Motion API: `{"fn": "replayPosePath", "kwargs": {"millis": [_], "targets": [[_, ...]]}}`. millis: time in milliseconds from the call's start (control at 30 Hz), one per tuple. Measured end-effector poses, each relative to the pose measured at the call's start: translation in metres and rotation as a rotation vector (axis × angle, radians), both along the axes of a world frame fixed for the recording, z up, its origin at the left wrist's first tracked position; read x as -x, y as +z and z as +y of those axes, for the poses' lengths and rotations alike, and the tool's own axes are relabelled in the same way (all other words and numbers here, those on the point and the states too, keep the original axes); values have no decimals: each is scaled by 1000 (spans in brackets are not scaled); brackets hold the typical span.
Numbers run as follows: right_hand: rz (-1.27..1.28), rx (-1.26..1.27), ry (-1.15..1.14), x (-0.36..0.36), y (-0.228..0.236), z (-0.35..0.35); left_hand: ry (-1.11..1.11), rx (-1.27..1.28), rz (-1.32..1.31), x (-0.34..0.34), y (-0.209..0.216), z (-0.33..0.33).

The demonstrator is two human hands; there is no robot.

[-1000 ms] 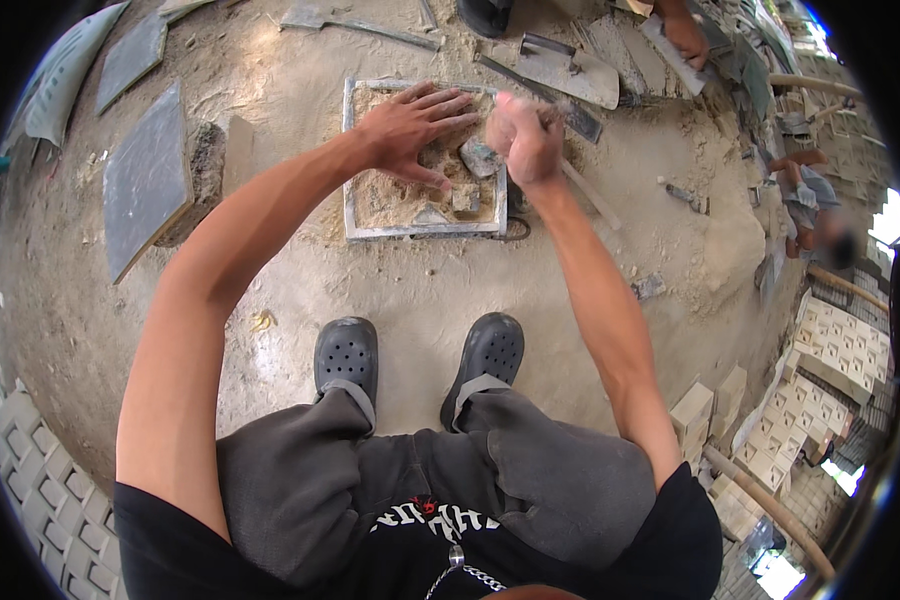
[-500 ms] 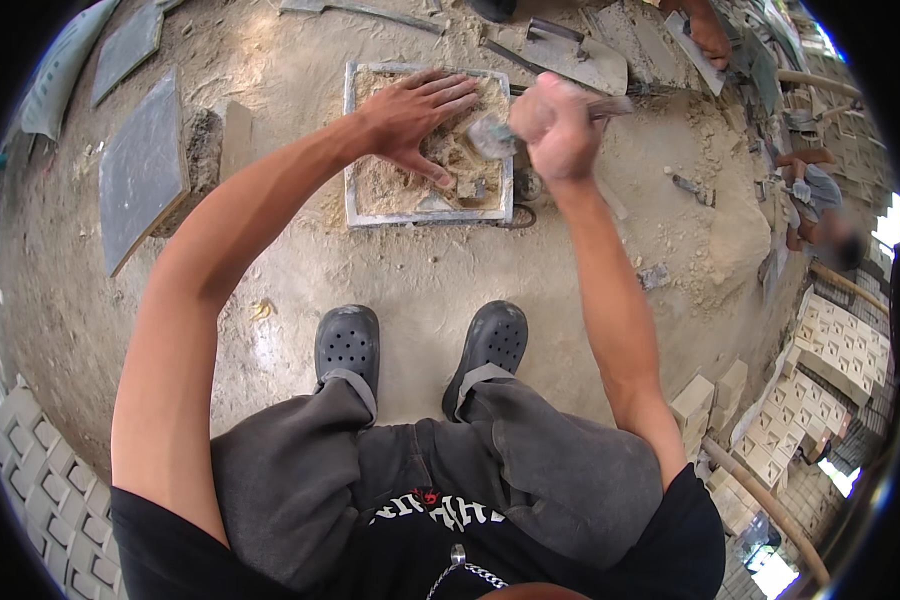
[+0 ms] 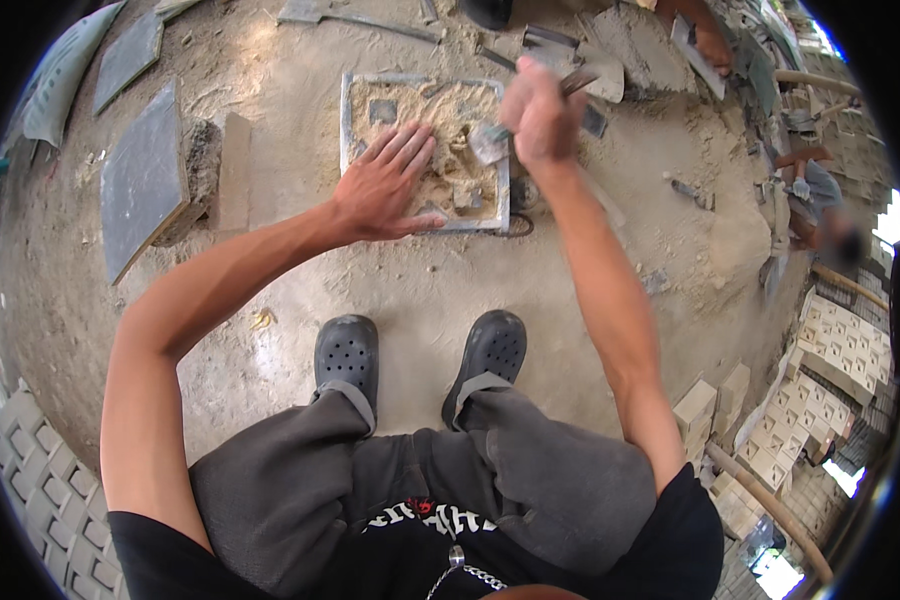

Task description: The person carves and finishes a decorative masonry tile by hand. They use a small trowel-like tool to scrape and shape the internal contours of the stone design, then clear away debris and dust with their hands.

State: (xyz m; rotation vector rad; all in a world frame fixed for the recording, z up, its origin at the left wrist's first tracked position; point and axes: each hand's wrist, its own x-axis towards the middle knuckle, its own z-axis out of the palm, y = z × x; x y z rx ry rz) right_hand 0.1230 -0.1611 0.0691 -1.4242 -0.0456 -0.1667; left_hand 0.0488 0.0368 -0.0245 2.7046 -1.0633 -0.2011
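On the ground in front of me lies a square, grey-rimmed mould (image 3: 346,125) packed with pale sandy material. Small dark square pieces (image 3: 382,111) show within the fill. My left hand (image 3: 385,180) lies flat across its left near part, fingers stretched out and thumb spread toward the near rim. At the right rim my right hand (image 3: 542,118) is closed around a short-handled tool (image 3: 489,144) with a blurred, pale greenish head, whose exact kind I cannot make out. The head is over the mould's right side, and the handle sticks out above my fist.
Beyond the mould lie a metal trowel (image 3: 603,72) and a long flat tool (image 3: 370,22). A grey slab (image 3: 142,185) leans at the left. At the upper right another person's hand (image 3: 712,50) is by a flat board. Pale patterned blocks (image 3: 810,400) are stacked at the right.
My left hand has slid toward me and to the left over the mould, uncovering its far part. My right hand has shifted slightly left with the tool.
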Motion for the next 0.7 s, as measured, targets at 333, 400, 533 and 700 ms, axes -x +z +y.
{"fn": "replayPosePath", "kwargs": {"millis": [333,400,533,700], "targets": [[66,129,96,-3,-10,6,55,-21,-22,-1,4,1],[-27,42,82,-8,9,7,58,-14,-28,-3,5,3],[-95,116,105,-11,-5,17,62,13,-54,-7,1,3],[-6,194,232,-25,-5,21,69,23,-27,-6,4,4]]}}
